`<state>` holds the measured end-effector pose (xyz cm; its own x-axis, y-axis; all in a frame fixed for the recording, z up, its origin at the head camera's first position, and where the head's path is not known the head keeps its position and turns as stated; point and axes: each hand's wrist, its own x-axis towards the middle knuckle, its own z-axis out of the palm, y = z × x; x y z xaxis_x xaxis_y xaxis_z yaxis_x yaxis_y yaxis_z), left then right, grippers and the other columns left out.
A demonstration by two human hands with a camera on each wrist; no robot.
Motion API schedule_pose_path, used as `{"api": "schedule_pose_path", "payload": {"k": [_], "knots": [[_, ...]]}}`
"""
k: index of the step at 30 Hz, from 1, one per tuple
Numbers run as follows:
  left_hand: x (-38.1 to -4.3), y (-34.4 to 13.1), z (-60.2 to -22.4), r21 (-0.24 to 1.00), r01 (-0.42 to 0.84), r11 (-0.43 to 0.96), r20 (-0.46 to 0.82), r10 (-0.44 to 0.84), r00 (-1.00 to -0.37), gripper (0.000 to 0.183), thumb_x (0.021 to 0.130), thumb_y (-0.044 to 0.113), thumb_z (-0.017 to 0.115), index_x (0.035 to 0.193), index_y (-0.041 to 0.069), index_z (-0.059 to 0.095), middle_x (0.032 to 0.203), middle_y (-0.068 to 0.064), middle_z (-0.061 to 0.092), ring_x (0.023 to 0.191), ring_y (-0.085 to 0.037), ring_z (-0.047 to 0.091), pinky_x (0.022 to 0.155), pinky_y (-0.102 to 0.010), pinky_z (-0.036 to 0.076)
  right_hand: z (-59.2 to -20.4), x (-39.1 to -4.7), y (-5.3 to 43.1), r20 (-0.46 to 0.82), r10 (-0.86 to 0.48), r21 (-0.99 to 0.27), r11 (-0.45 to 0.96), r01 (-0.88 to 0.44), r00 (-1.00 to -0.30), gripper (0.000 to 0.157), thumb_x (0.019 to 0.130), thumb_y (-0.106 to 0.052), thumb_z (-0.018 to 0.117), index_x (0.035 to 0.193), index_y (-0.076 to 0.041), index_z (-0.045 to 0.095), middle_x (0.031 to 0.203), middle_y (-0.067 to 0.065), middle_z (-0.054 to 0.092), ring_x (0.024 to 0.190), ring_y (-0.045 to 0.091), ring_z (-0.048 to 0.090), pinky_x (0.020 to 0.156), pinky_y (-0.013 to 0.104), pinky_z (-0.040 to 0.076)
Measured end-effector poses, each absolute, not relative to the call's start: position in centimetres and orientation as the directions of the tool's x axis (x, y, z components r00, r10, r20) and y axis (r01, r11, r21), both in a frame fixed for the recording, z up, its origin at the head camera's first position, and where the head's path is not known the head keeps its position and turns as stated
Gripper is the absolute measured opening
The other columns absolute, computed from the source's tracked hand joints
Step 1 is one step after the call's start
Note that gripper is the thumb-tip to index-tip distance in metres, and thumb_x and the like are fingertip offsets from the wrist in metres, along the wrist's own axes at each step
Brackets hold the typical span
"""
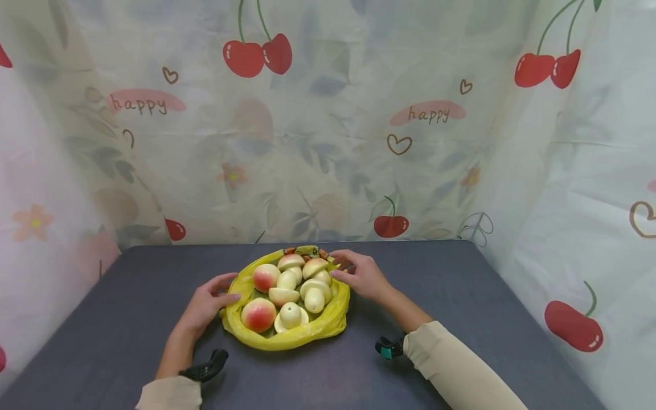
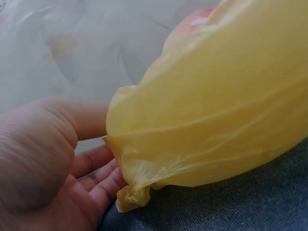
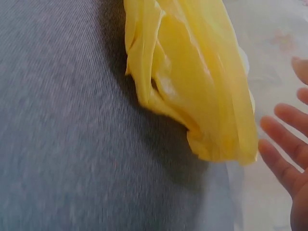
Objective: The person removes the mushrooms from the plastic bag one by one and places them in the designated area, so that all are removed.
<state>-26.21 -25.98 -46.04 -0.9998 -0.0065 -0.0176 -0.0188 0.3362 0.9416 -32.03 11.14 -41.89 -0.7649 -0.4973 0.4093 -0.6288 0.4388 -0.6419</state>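
A yellow plastic bag (image 1: 287,341), its rim spread wide, sits on the dark table. Two red-and-cream peaches (image 1: 258,315) lie at its left, beside several cream mushrooms (image 1: 314,295) with rounded caps. My left hand (image 1: 201,304) is at the bag's left rim, thumb and index finger apart and overlapping the edge. The left wrist view shows its thumb tip hidden behind the plastic, above a crumpled corner. At the far right rim is my right hand (image 1: 361,274); in the right wrist view its fingers (image 3: 284,137) are spread, with one fingertip close to the plastic.
The dark table (image 1: 400,376) reaches back to a cherry-printed curtain (image 1: 328,171), which also hangs along both sides. A brown-and-yellow patterned piece (image 1: 307,251) shows at the bag's far rim. Black bands (image 1: 205,369) are on both wrists.
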Motion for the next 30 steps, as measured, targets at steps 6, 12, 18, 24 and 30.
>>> {"api": "schedule_pose_path", "payload": {"k": [6,12,18,24,30], "knots": [[-26.0,-26.1,-46.1,0.921,0.005,0.389,0.003,0.004,-1.0,0.062,0.088,0.021,0.073,0.142,0.005,0.048,0.132,-0.023,0.051,0.099,-0.03,0.049,0.076,-0.024,0.048,-41.6,-32.1,9.4,0.326,-0.585,-0.632,0.449,-0.631,-0.742,0.038,0.093,-0.023,0.068,0.126,-0.006,0.062,0.112,0.012,0.067,0.094,0.023,0.065,0.078,0.032,0.053],[-26.0,-26.3,-46.3,0.918,0.013,0.396,0.002,0.027,-1.0,0.063,0.088,0.022,0.074,0.143,0.005,0.046,0.137,-0.022,0.049,0.105,-0.031,0.048,0.08,-0.023,0.047,-41.8,-31.5,8.3,0.251,-0.656,-0.611,0.463,-0.642,-0.712,0.04,0.093,-0.027,0.068,0.125,-0.006,0.062,0.117,0.008,0.065,0.098,0.022,0.064,0.082,0.039,0.051],[-26.0,-26.3,-46.5,0.913,0.008,0.408,-0.005,0.03,-1.0,0.065,0.088,0.023,0.074,0.143,0.006,0.046,0.139,-0.021,0.048,0.108,-0.031,0.049,0.083,-0.023,0.047,-42.3,-31.1,7.7,0.2,-0.685,-0.546,0.516,-0.66,-0.701,0.051,0.089,-0.035,0.072,0.13,-0.007,0.06,0.121,0.005,0.064,0.108,0.02,0.059,0.091,0.039,0.046],[-26.0,-26.1,-46.4,0.917,0.008,0.399,-0.005,0.033,-0.999,0.064,0.088,0.021,0.074,0.143,0.006,0.046,0.135,-0.021,0.05,0.105,-0.031,0.049,0.08,-0.024,0.049,-42.5,-30.8,7.4,0.096,-0.729,-0.451,0.574,-0.683,-0.677,0.065,0.085,-0.044,0.073,0.138,-0.011,0.053,0.135,0.002,0.055,0.121,0.018,0.05,0.101,0.036,0.039],[-26.2,-26.0,-46.4,0.918,0.008,0.396,-0.009,0.041,-0.999,0.064,0.088,0.02,0.074,0.143,0.006,0.046,0.135,-0.021,0.05,0.106,-0.031,0.049,0.081,-0.023,0.049,-42.5,-30.6,7.7,0.063,-0.778,-0.429,0.545,-0.721,-0.625,0.075,0.082,-0.037,0.078,0.145,-0.012,0.046,0.143,0.002,0.047,0.13,0.019,0.042,0.106,0.038,0.034]]}}
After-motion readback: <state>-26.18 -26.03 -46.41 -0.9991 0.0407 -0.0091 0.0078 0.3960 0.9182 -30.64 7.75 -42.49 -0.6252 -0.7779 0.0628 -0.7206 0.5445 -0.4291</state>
